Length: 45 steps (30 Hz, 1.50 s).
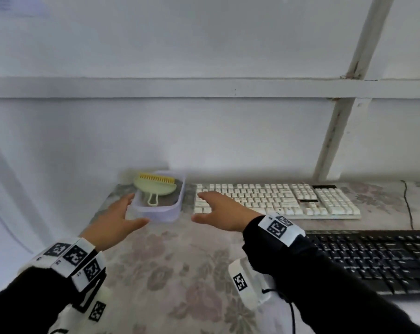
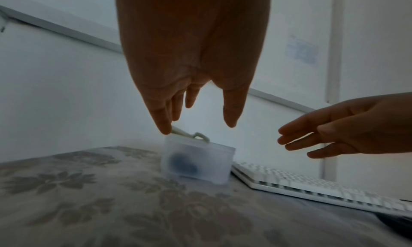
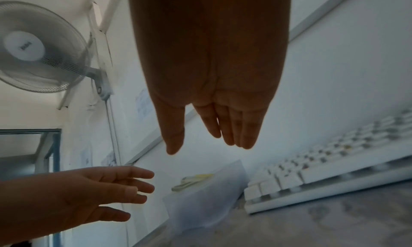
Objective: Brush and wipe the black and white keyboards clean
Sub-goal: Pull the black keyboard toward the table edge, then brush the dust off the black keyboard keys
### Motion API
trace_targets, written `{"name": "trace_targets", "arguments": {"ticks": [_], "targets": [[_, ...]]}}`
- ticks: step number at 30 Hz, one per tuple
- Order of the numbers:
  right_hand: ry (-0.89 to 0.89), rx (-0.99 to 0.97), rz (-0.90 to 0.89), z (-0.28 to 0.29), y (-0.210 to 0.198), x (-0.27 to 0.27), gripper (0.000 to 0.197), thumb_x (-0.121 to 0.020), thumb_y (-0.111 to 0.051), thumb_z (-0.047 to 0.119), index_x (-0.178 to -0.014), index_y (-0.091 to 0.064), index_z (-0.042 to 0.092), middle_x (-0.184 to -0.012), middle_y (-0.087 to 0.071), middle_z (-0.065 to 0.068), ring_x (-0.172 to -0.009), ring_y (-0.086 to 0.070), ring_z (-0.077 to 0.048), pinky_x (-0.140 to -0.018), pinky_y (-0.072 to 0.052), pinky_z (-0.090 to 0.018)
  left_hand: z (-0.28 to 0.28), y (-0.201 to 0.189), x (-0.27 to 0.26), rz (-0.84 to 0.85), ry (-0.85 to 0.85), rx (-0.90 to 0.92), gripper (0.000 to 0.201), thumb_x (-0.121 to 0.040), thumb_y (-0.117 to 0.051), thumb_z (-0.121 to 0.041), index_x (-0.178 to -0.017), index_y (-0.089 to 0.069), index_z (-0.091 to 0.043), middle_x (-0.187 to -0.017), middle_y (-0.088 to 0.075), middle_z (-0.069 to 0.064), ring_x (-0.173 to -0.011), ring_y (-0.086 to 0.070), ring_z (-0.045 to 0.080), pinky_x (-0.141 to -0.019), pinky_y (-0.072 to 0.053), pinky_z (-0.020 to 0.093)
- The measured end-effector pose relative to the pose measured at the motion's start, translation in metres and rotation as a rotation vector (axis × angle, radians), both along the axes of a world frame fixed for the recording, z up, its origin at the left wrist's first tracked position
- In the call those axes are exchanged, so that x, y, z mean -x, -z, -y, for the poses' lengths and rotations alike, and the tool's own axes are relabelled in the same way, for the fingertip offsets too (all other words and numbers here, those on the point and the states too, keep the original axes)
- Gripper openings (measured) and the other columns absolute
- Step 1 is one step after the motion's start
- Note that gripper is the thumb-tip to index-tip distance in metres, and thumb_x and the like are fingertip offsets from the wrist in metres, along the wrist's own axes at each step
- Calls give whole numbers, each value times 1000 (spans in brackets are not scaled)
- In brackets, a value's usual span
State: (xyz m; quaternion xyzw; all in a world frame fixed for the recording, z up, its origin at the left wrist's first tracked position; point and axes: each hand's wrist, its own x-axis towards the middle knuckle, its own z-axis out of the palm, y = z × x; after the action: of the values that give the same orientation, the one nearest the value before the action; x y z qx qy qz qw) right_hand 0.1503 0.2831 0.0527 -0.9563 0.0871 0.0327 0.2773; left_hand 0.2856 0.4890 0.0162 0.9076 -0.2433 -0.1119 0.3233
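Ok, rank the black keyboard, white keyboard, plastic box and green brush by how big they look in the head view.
1. black keyboard, though it is nearer the camera and cut off by the frame
2. white keyboard
3. plastic box
4. green brush, lying inside the box

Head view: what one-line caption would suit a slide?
Two open hands reach toward a translucent box holding a green brush.

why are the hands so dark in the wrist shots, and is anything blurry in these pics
Left wrist view: the left hand is backlit by the bright wall, nearly a silhouette; the box is smeared. Right wrist view: the right hand is just as dark, the white keyboard soft. Head view: evenly lit, but the black keyboard is blurred, and the beams bow from wide-angle distortion.
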Motion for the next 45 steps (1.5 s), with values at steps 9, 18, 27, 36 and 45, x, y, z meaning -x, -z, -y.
{"name": "trace_targets", "arguments": {"ticks": [9,18,27,36,45], "targets": [[172,-207,-47,-25,27,-67,56,-96,-53,26,-143,-30,6,-145,-40,-12,-127,-45,-26,-93,-38,-27,6,17,-63,-127,25,-12,74,-91,-51,-43,-149,-14,-17,-154,-23,4,-137,-32,22,-111,-29,39],[220,-308,-39,-35,41,-88,52,-93,-55,28,-137,-33,10,-130,-53,-15,-118,-53,-29,-100,-44,-42,14,20,-73,-259,89,96,72,-93,-51,-31,-149,-10,-13,-155,-18,3,-140,-27,21,-113,-28,38],[178,-214,-37,-44,43,-73,50,-94,-56,29,-136,-36,9,-135,-50,-11,-119,-51,-27,-97,-44,-38,-7,13,-52,-265,77,87,74,-89,-58,-33,-149,-17,-19,-150,-33,2,-129,-43,20,-107,-36,37],[108,-170,-51,-65,46,-35,60,-94,-56,36,-141,-30,9,-139,-43,-13,-119,-51,-27,-98,-45,-42,-35,7,2,-275,78,160,60,-89,-59,-25,-142,-32,-20,-140,-45,0,-114,-50,16,-92,-40,30],[65,-189,-36,-85,51,4,59,-95,-52,37,-140,-29,6,-132,-40,-15,-119,-47,-31,-99,-43,-43,-64,13,39,-377,99,270,47,-82,-66,-24,-115,-37,-42,-101,-49,-35,-84,-52,-13,-69,-41,7]]}}
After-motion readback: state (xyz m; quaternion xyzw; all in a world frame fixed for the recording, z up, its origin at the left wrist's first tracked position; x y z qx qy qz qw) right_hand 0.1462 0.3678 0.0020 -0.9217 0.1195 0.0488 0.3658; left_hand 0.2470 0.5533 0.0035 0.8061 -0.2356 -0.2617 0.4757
